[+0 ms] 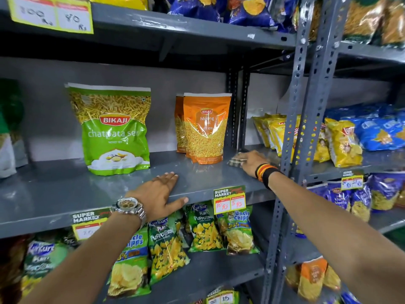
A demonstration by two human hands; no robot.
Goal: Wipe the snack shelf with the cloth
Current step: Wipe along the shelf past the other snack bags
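The grey metal snack shelf runs across the middle of the head view. My right hand presses a small crumpled checked cloth onto the shelf's far right end, beside the upright post. My left hand lies flat on the shelf's front edge, fingers spread, thumb hooked over the lip, holding nothing. A green Bikaji chatpata sev bag stands upright at the shelf's middle. Two orange moong dal bags stand just left of the cloth.
A perforated grey post rises right of the cloth. Yellow and blue chip bags fill the neighbouring rack. Kurkure and Uncle Chipps packs hang on the shelf below, behind price tags. Another loaded shelf sits overhead.
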